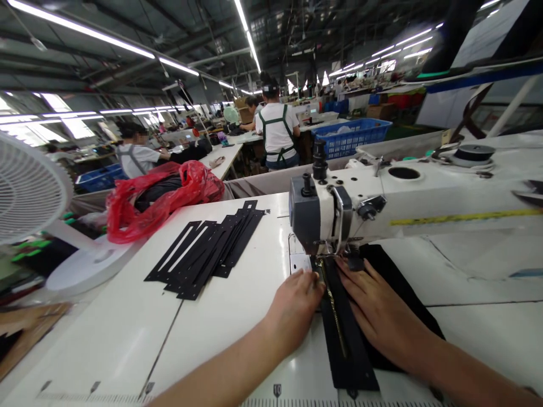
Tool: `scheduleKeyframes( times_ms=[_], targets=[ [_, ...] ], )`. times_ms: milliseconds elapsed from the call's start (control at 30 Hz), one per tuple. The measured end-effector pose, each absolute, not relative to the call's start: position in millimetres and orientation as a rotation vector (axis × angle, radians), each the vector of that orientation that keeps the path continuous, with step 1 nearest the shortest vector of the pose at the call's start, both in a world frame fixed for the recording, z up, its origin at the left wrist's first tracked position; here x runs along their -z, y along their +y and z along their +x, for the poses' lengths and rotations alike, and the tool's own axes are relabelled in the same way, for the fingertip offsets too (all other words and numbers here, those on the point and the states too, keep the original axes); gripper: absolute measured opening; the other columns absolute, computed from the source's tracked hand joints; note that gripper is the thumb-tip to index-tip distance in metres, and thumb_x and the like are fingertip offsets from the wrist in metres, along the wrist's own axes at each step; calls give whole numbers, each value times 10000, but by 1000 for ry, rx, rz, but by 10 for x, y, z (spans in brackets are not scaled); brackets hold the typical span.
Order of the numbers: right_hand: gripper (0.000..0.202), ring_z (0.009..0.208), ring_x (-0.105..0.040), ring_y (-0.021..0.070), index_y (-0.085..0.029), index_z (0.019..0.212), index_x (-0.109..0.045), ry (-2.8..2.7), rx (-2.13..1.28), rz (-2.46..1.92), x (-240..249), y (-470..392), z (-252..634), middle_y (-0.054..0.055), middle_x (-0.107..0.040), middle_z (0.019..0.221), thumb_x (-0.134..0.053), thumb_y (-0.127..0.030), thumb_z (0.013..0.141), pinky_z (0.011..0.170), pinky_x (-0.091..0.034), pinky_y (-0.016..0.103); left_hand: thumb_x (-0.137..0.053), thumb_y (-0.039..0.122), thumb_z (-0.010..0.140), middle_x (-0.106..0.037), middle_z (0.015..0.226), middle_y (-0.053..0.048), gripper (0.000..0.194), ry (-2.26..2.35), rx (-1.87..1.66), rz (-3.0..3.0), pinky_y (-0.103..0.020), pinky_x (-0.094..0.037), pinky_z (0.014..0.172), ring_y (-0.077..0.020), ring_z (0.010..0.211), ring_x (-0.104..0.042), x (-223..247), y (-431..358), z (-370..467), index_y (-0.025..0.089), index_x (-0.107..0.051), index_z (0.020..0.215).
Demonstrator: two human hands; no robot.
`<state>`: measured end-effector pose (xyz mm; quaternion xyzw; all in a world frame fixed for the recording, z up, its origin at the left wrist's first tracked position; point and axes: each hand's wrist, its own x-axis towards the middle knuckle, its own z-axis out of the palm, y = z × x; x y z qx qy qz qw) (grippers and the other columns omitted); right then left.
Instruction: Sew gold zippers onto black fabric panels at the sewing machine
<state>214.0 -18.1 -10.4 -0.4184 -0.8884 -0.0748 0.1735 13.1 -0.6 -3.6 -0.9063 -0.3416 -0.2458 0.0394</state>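
Observation:
A sewing machine [316,217] stands over the table, its needle area right above a black strip [352,362] with a gold-toothed zipper [333,308] running along it. My left hand [296,305] is closed, with thumb and fingers pinching the left edge of the strip just in front of the presser foot. Flat on the strip's right side, my right hand [377,302] has its fingers stretched out toward the needle. Beneath that hand lies a larger black fabric piece [418,316], partly covered by the palm and forearm. The needle tip itself is hard to make out.
Several black cut-out strips [207,249] lie fanned out on the white tabletop [127,333] at the left. Beyond them are a red plastic bag [199,181] and a white fan [80,254]. Scissors [530,192] rest on the machine. Co-workers and blue crates [352,138] are farther back.

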Motion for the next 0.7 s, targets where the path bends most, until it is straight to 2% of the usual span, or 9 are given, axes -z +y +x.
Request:
scheduleKeyframes(
  times_ms=[100, 300, 467, 700],
  targets=[
    [527, 1308, -301, 233, -96, 1371, -336, -2570, 271, -1129, 126, -358, 2176, 159, -410, 1370, -366, -107, 846, 1018, -348, 503, -397, 88, 901, -635, 1031, -131, 215, -951, 808, -2753, -386, -496, 930, -203, 982, -608, 20, -140, 122, 93, -598, 979],
    [510, 1295, -326, 229, -100, 1364, -352, -2572, 247, -1171, 170, -357, 2168, 157, -423, 1361, -363, -123, 855, 1027, -333, 498, -383, 92, 910, -646, 1000, -125, 232, -943, 832, -2762, -382, -492, 939, -211, 994, -608, 22, -101, 141, 76, -610, 951],
    [492, 1260, -384, 244, -99, 1340, -396, -2538, 165, -1178, 185, -228, 2156, 162, -462, 1328, -375, -125, 849, 1029, -327, 494, -366, 109, 924, -644, 910, -129, 253, -935, 906, -2789, -381, -513, 902, -206, 947, -615, 16, 1, 155, 73, -616, 919],
    [487, 1271, -364, 246, -120, 1340, -393, -2533, 93, -1155, 172, -119, 2158, 153, -462, 1329, -387, -120, 854, 1024, -332, 501, -367, 120, 930, -600, 842, -105, 239, -1010, 904, -2847, -376, -536, 799, -212, 904, -585, 57, 117, 160, 101, -605, 934]
  ],
)
